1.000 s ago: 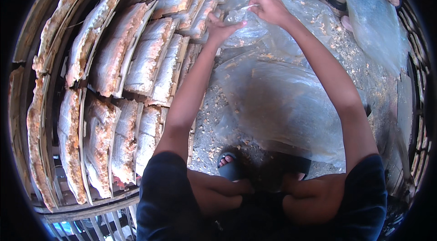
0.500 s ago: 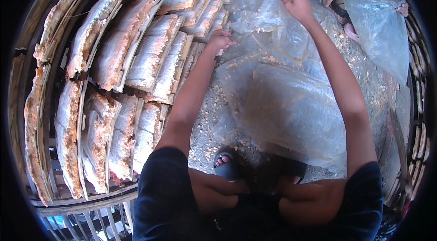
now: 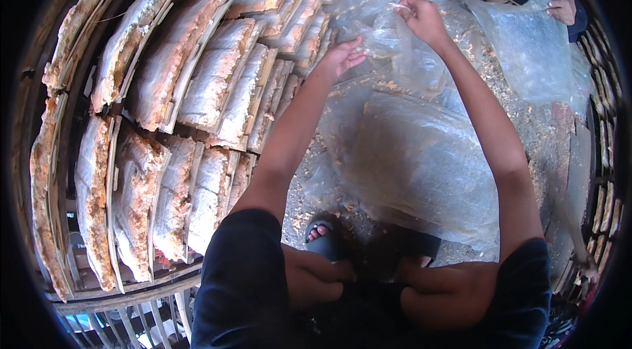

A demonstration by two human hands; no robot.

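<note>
Beyond my knees, a stack of clear plastic sheets [image 3: 421, 151] lies on the ground, dusty and creased. My right hand [image 3: 424, 21] is raised over its far part, thumb and fingers pinched on a thin plastic sheet [image 3: 415, 59]. A whitish bit pokes out of that pinch. Left of it, my left hand [image 3: 343, 59] has its fingers stretched and apart, close to the crumpled plastic. Nothing shows plainly in it.
Wooden boards [image 3: 217, 76] coated with white and orange crusty material overlap in rows at left. A co-worker's hand [image 3: 561, 11] holds another plastic sheet [image 3: 520, 53] at far right. Crumbs litter the ground around my sandal [image 3: 324, 240]. Slatted wood [image 3: 602, 145] lines the right edge.
My left hand has lifted off the boards' edge and moved right, its fingers opening. My right hand has come slightly nearer. The co-worker's sheet has shifted left and spread out.
</note>
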